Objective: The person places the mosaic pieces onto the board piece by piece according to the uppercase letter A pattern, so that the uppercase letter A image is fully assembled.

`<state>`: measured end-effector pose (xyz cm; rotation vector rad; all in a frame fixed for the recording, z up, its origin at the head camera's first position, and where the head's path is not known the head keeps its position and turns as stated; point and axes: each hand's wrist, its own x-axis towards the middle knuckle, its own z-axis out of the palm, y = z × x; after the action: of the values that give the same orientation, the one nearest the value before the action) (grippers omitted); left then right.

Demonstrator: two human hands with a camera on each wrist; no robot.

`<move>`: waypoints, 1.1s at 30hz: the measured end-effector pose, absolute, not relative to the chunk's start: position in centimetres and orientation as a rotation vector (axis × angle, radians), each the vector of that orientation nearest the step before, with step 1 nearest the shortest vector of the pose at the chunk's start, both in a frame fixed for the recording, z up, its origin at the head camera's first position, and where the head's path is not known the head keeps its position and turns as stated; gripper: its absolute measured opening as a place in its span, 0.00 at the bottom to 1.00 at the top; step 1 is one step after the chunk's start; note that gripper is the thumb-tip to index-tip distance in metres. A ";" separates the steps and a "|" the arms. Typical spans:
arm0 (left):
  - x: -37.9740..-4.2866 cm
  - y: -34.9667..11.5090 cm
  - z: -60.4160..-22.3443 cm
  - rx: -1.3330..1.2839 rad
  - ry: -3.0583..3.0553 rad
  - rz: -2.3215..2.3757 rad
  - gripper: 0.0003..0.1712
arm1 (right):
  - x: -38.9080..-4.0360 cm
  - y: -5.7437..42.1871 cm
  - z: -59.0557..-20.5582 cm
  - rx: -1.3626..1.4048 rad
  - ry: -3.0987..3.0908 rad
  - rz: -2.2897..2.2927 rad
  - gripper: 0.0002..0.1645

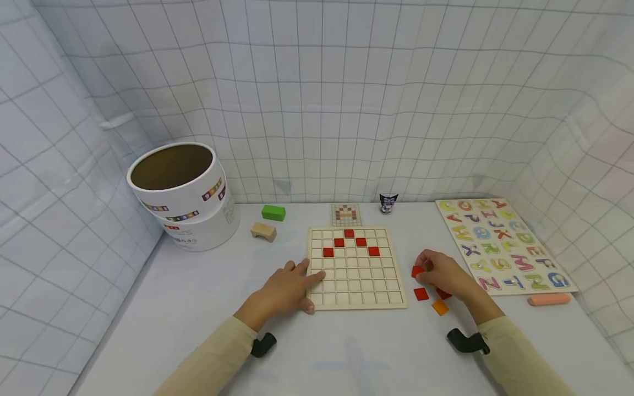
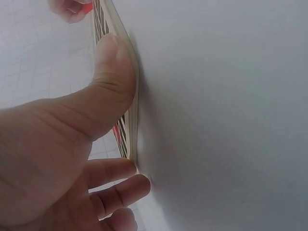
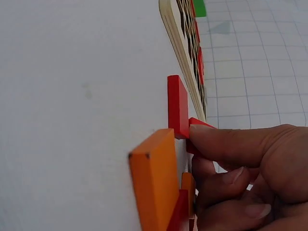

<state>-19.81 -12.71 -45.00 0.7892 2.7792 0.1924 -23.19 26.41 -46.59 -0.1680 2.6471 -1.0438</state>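
A pale wooden grid board [image 1: 356, 275] lies flat on the table, with several red square tiles set in an upside-down V in its upper rows. My left hand [image 1: 287, 286] rests at the board's left edge; its thumb [image 2: 113, 72] lies over the rim and its fingers are loosely spread. Right of the board, my right hand [image 1: 444, 273] pinches a red square tile [image 1: 417, 271] between thumb and fingers. Close under that hand lie another red tile [image 1: 421, 294], an orange tile [image 1: 440, 307] and a partly hidden red tile [image 1: 443, 294].
Behind the board are a small pattern card [image 1: 346, 214] and a dark-and-white figurine [image 1: 388, 203]. A green block [image 1: 273, 213] and a wooden arch block [image 1: 263, 231] sit left, near a white bucket [image 1: 203, 220]. An alphabet puzzle board [image 1: 500, 247] and an orange stick [image 1: 548, 299] lie right.
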 end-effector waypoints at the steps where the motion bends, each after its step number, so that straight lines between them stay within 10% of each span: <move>1: -19.8 -12.7 -44.9 0.789 2.779 0.192 0.47 | -23.3 26.5 -46.6 -0.171 2.630 -1.060 0.12; 18: -19.7 -12.6 -44.9 0.779 2.777 0.179 0.48 | -24.8 23.1 -47.0 -0.116 2.275 -1.545 0.25; 33: -19.8 -12.6 -45.2 0.773 2.787 0.216 0.48 | -25.4 18.7 -47.0 -0.197 2.635 -1.194 0.14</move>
<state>-19.83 -12.56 -45.20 0.7726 2.7865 0.2162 -25.43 18.67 -46.97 -0.1968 2.6350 -1.1936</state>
